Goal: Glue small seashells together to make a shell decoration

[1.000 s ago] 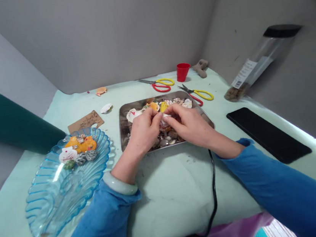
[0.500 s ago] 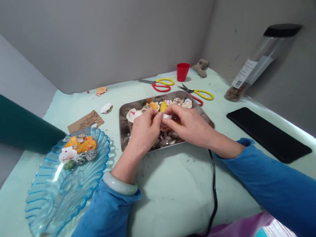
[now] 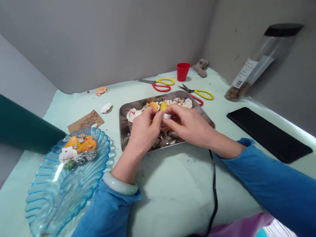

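Over a metal tray (image 3: 124, 128) filled with seashells, my two hands meet with fingertips almost touching. My left hand (image 3: 145, 129) is closed in a pinch, a pale bangle at its wrist. Opposite it, my right hand (image 3: 191, 123) is closed too, thumb and forefinger around a small white shell (image 3: 167, 116). Both hands seem to grip this shell, though fingers cover much of it. Around them in the tray lie a large white shell with a red mark (image 3: 132, 115), an orange shell (image 3: 153, 106) and a yellow piece (image 3: 163, 106).
Left stands a blue shell-shaped dish (image 3: 55, 196) holding painted shells, beside a green bottle (image 3: 17, 120). Behind the tray are two pairs of scissors (image 3: 163, 85) and a red cup (image 3: 183, 72). A black phone (image 3: 268, 134) and clear jar (image 3: 251, 70) are right; a black cord (image 3: 214, 188) runs frontward.
Little differs. My fingertips shift slightly around the small white shell, and a bit more of it shows between them.
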The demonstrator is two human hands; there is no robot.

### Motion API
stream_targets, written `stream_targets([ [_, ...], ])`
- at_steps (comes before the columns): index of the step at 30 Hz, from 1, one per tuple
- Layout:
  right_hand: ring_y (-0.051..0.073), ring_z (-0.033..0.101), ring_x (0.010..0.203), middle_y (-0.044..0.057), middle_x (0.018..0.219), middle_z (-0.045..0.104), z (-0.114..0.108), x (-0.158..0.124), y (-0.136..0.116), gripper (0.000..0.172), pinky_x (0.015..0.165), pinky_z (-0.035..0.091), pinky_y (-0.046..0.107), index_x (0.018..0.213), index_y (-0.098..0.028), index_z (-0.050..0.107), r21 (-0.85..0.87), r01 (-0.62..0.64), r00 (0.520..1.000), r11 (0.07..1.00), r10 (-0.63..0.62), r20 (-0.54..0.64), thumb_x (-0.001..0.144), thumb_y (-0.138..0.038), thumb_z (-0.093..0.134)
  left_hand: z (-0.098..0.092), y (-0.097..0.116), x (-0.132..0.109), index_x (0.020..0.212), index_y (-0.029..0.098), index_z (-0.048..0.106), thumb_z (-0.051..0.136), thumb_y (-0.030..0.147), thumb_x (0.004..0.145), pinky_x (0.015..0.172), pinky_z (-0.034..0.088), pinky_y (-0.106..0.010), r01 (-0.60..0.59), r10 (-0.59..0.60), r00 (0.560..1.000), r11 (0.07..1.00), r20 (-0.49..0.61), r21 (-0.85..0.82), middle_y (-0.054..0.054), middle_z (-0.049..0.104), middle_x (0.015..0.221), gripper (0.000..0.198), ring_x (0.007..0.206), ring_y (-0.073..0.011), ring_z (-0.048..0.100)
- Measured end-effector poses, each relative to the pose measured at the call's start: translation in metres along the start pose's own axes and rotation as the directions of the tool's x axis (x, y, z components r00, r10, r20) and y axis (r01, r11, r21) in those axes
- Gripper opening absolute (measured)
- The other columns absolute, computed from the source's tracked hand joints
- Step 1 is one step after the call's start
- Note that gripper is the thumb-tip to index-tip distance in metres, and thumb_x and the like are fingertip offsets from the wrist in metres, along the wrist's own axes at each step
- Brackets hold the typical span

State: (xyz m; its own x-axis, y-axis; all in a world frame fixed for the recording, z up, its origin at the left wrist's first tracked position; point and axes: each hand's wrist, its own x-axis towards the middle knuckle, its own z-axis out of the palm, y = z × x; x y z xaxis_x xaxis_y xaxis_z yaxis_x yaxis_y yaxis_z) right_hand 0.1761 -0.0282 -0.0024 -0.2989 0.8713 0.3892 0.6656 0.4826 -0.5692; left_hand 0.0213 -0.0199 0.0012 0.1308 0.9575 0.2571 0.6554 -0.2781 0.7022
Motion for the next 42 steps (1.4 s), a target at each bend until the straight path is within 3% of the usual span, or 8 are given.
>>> stream_targets([
  [10, 0.013, 0.051, 0.063, 0.001, 0.077, 0.062, -0.0015, 0.0001, -0.0027, 0.016, 0.059, 0.033, 0.025, 0.089, -0.019, 0.053, 0.0, -0.01, 1.0, 1.0, 0.01, -0.004, 0.087, -0.033, 0.046, -0.0021, 0.003, -0.0001, 0.076, 0.018, 0.054, 0.043, 0.034, 0.085, 0.057, 0.036, -0.022, -0.007, 0.006, 1.0, 1.0, 0.009, 0.013, 0.001, 0.057, 0.065, 0.021, 0.063, -0.0117, 0.052],
  [20, 0.014, 0.051, 0.068, 0.003, 0.083, 0.062, -0.001, 0.0002, -0.0008, 0.016, 0.06, 0.033, 0.025, 0.089, -0.019, 0.055, 0.007, 0.01, 1.0, 1.0, -0.01, 0.012, 0.087, -0.031, 0.045, -0.0002, 0.0011, -0.0009, 0.079, 0.018, 0.054, 0.044, 0.046, 0.084, 0.055, 0.037, -0.022, -0.015, 0.015, 1.0, 1.0, 0.028, -0.011, 0.0, 0.06, 0.068, 0.03, 0.061, -0.0112, 0.053],
  [42, 0.014, 0.051, 0.068, 0.003, 0.081, 0.061, -0.001, 0.0007, -0.002, 0.014, 0.06, 0.033, 0.025, 0.088, -0.018, 0.055, 0.002, 0.021, 0.999, 1.0, -0.021, 0.025, 0.086, -0.029, 0.045, -0.002, 0.0024, -0.0014, 0.078, 0.019, 0.055, 0.044, 0.04, 0.085, 0.057, 0.037, -0.022, -0.034, 0.033, 0.999, 0.999, 0.028, 0.028, 0.0, 0.059, 0.067, 0.025, 0.063, -0.012, 0.052],
])
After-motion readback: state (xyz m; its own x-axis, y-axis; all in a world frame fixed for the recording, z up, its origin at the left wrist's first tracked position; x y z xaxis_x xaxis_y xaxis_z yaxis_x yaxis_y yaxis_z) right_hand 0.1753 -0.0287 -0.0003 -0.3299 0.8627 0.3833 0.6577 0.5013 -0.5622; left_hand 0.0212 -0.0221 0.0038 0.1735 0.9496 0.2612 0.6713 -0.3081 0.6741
